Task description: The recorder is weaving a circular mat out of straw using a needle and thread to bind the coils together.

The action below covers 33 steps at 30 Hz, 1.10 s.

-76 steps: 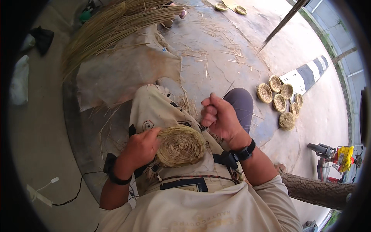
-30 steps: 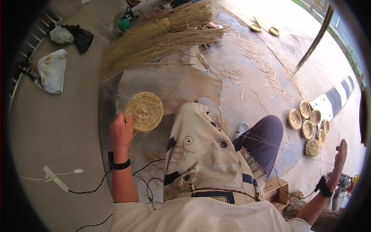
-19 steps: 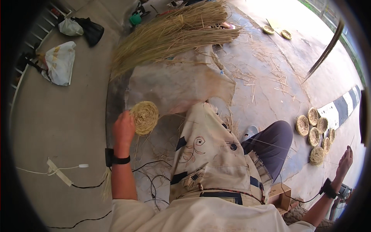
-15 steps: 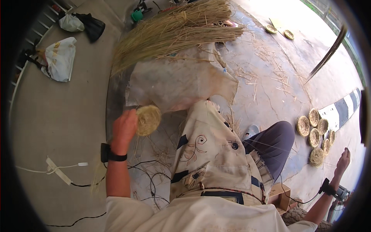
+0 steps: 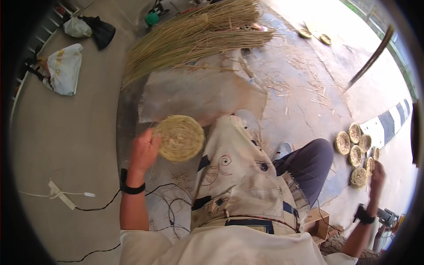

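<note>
My left hand (image 5: 145, 150) grips the edge of a round, shallow basket (image 5: 180, 138) of coiled yellow straw, held up to the left of my lap. Its woven face is turned toward me. Out to the right, my right hand (image 5: 377, 176) is raised with its fingers pinched together; what they hold is too small to make out. Just past that hand, on the ground, lies a group of similar small straw baskets (image 5: 355, 156), one of them turned over (image 5: 358, 177). A patterned beige apron (image 5: 247, 176) covers my lap.
A big bundle of straw stalks (image 5: 198, 37) lies ahead on a cloth sheet (image 5: 190, 95). Two baskets (image 5: 325, 39) sit far right, near a striped block (image 5: 388, 123). Black cables (image 5: 172, 207) run at my left, bags (image 5: 65, 68) stand far left, and a cardboard box (image 5: 317, 223) is by my right side.
My right hand has come inward and up, closer to the group of baskets. In my left hand the basket has turned to show more of its face and shifted right.
</note>
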### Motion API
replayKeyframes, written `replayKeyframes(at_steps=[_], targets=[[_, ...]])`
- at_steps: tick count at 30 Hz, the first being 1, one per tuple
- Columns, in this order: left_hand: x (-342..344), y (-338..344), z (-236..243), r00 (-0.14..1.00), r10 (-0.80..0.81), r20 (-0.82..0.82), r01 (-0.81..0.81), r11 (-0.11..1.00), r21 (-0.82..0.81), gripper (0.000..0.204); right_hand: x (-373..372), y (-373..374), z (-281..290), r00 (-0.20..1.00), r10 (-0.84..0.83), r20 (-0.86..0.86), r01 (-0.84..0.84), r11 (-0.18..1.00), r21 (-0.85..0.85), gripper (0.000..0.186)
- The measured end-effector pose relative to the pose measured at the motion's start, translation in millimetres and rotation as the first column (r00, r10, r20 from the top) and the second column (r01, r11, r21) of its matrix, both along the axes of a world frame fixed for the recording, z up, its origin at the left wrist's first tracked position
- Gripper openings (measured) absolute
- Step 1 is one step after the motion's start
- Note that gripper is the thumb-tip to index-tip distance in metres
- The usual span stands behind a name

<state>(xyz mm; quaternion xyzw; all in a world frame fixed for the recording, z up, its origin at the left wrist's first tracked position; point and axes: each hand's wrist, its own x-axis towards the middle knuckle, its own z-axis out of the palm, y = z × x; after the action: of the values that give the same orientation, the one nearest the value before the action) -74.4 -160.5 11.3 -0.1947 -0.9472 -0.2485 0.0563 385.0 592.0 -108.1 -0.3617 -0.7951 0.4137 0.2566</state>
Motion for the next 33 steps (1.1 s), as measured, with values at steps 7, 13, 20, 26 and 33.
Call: replayKeyframes(at_steps=[7, 13, 20, 26, 33], targets=[[48.9, 122.6, -28.1, 0.923, -0.374, 0.092, 0.353, 0.917, 0.184, 0.027, -227.5, -362.2, 104.1, 0.507, 0.861, 0.046, -0.859, 0.500, 0.106, 0.014], [72.1, 150.7, -23.2, 0.890, -0.439, 0.120, 0.404, 0.883, 0.237, 0.026, -246.0, -396.3, 92.3, 0.613, 0.786, 0.082, -0.784, 0.592, 0.185, 0.014], [77.3, 158.3, -29.1, 0.875, -0.470, 0.117, 0.424, 0.859, 0.286, 0.025, -246.5, -396.2, 91.9, 0.625, 0.775, 0.096, -0.776, 0.601, 0.192, 0.014], [78.3, 160.3, -29.5, 0.873, -0.479, 0.095, 0.441, 0.856, 0.271, 0.025, -246.0, -397.6, 89.4, 0.641, 0.759, 0.117, -0.765, 0.617, 0.185, 0.014], [86.7, 165.8, -30.9, 0.893, -0.443, 0.078, 0.414, 0.878, 0.241, 0.025, -247.8, -405.2, 84.6, 0.673, 0.724, 0.152, -0.734, 0.626, 0.264, 0.012]])
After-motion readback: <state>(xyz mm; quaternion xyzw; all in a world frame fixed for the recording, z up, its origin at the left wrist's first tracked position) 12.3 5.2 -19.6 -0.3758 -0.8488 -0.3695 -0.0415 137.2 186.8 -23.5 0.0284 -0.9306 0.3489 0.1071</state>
